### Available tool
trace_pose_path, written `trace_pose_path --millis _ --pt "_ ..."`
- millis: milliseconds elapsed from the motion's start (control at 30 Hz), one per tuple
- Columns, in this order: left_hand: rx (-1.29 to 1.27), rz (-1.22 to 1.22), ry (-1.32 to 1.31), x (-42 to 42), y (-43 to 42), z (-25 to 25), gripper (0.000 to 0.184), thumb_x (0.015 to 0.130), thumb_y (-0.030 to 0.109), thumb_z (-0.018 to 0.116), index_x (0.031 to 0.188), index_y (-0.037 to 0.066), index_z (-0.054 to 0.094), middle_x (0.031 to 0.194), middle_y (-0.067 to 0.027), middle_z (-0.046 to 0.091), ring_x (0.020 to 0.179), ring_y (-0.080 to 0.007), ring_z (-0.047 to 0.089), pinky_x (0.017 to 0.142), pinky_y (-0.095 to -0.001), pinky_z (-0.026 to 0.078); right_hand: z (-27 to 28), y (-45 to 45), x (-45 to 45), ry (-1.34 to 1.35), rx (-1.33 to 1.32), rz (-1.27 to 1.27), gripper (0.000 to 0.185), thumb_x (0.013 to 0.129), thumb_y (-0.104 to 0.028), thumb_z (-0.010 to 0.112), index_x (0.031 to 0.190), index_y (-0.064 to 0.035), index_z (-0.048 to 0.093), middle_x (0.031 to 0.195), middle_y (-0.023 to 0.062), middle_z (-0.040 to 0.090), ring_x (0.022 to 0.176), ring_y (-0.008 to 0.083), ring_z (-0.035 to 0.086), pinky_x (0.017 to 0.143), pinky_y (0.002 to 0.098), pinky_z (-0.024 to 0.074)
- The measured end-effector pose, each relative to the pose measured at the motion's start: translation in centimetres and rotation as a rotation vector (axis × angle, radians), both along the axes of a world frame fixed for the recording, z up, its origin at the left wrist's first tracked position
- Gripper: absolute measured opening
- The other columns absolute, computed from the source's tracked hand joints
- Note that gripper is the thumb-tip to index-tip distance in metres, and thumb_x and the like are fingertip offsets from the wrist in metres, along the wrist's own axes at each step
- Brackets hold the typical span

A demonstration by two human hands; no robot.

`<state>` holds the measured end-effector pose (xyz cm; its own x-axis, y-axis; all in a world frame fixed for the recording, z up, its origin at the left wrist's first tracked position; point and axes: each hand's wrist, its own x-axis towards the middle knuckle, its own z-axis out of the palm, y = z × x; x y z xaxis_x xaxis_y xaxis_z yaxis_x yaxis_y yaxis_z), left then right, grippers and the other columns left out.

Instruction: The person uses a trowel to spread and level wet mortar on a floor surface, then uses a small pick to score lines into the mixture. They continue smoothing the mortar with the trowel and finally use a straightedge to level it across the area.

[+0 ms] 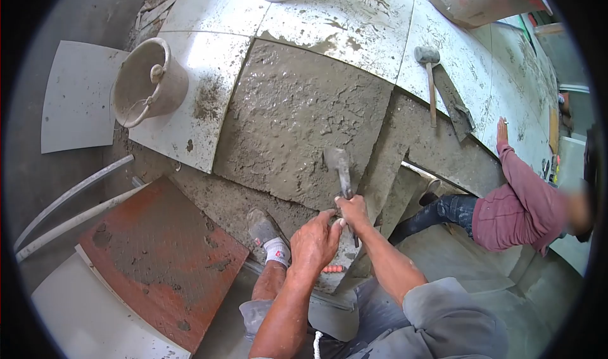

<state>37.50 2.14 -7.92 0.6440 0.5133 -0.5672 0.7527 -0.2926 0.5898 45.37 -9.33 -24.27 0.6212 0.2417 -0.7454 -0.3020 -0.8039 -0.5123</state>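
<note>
My right hand (355, 212) is wrapped round the handle of a mortar-smeared trowel (336, 159). The trowel's blade lies on a square bed of wet grey mortar (297, 121). Close beside it, my left hand (314, 245) has its thumb held apart from the fingers. Some of those fingers are partly hidden, and nothing shows in them. An orange-red ridged object (332, 269) is just below my hands, partly covered.
White tiles (190, 80) border the mortar. A bucket (152, 83) stands left; a mallet (429, 74) and flat float (454, 102) lie right. A mortar-smeared red board (158, 257) and pipes (76, 226) are lower left. A crouching co-worker (513, 207) leans on tiles at right.
</note>
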Motion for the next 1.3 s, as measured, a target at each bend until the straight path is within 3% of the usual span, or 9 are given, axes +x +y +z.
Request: trace_pose_path --millis 167,367,467,633,700,800,1100,1167,1300 --pt "-0.063 0.068 0.053 0.0 1.0 0.1 0.036 0.085 0.034 0.058 0.108 0.006 0.062 0.078 -0.0172 0.066 0.078 -0.0335 0.064 0.069 -0.041 0.049 1.1 0.3 -0.6 -0.062 0.297 -0.272 0.035 0.076 -0.033 0.063 0.073 0.0017 0.061 0.062 0.0159 0.059 0.059 0.0258 0.058 0.059 0.0395 0.043" --pt "-0.024 0.008 0.0 0.7 0.0 -0.2 0.036 0.085 0.034 0.058 0.109 0.007 0.062 0.079 -0.0173 0.066 0.077 -0.0333 0.064 0.069 -0.0408 0.049 -3.1 0.6 -0.1 0.085 -0.151 0.142 0.041 0.076 -0.036 0.058 0.084 0.0025 0.067 0.085 0.0284 0.063 0.092 0.0434 0.059 0.083 0.0457 0.0455" --pt "-0.053 0.04 0.023 0.4 0.4 -0.2 0.037 0.085 0.034 0.058 0.109 0.007 0.061 0.079 -0.0172 0.066 0.077 -0.0336 0.064 0.069 -0.0407 0.049 1.3 -0.3 0.6 -0.034 -0.074 0.062 0.039 0.076 -0.032 0.06 0.077 0.006 0.064 0.074 0.0233 0.064 0.078 0.037 0.064 0.074 0.043 0.0482" --pt "-0.062 0.068 0.046 0.0 0.8 -0.1 0.037 0.085 0.034 0.058 0.109 0.006 0.061 0.076 -0.0176 0.066 0.075 -0.0334 0.064 0.068 -0.0405 0.049 2.1 0.4 0.7 -0.032 0.355 -0.567 0.025 0.078 -0.023 0.065 0.066 -0.0029 0.057 0.051 0.0009 0.052 0.047 0.013 0.053 0.047 0.0291 0.0423" --pt "-0.061 0.054 0.054 0.3 0.3 -0.4 0.037 0.085 0.034 0.059 0.108 0.006 0.062 0.076 -0.0175 0.065 0.074 -0.0335 0.064 0.068 -0.0406 0.049 -2.2 0.5 -0.5 -0.058 0.376 -0.609 0.024 0.079 -0.023 0.063 0.064 -0.0049 0.056 0.049 0.0014 0.049 0.04 0.0129 0.049 0.04 0.0295 0.0398" --pt "-0.049 0.038 0.005 0.9 -0.2 -0.5 0.037 0.085 0.034 0.059 0.108 0.006 0.062 0.075 -0.017 0.065 0.073 -0.0331 0.064 0.067 -0.0407 0.049 -2.6 -0.1 0.4 0.464 0.241 -0.505 0.027 0.078 -0.021 0.061 0.062 -0.0002 0.055 0.045 0.0034 0.047 0.032 0.0165 0.044 0.033 0.0342 0.0377" --pt "-0.078 0.031 0.082 1.1 0.0 -0.5 0.037 0.085 0.034 0.058 0.109 0.007 0.061 0.078 -0.0165 0.066 0.075 -0.0324 0.064 0.069 -0.0399 0.049 -1.5 -0.1 -0.2 -0.02 0.46 -0.691 0.025 0.078 -0.022 0.061 0.063 -0.0018 0.055 0.046 0.0051 0.05 0.034 0.0165 0.046 0.036 0.031 0.0383" --pt "-0.068 0.02 0.057 1.2 -0.5 -0.7 0.037 0.085 0.035 0.058 0.109 0.007 0.061 0.078 -0.0165 0.066 0.075 -0.0323 0.064 0.069 -0.0398 0.049 -2.5 -0.3 0.3 0.379 0.176 -0.443 0.024 0.078 -0.021 0.061 0.063 -0.0028 0.054 0.047 0.0042 0.049 0.035 0.0166 0.047 0.036 0.0319 0.0389" --pt "-0.061 0.007 0.046 1.3 -0.2 -0.2 0.037 0.085 0.035 0.058 0.109 0.007 0.061 0.077 -0.0168 0.066 0.075 -0.033 0.064 0.069 -0.0401 0.049 0.1 -2.5 1.8 0.594 0.387 -0.632 0.022 0.079 -0.019 0.06 0.066 -0.0037 0.052 0.046 0.003 0.046 0.034 0.0153 0.044 0.035 0.0311 0.0382"
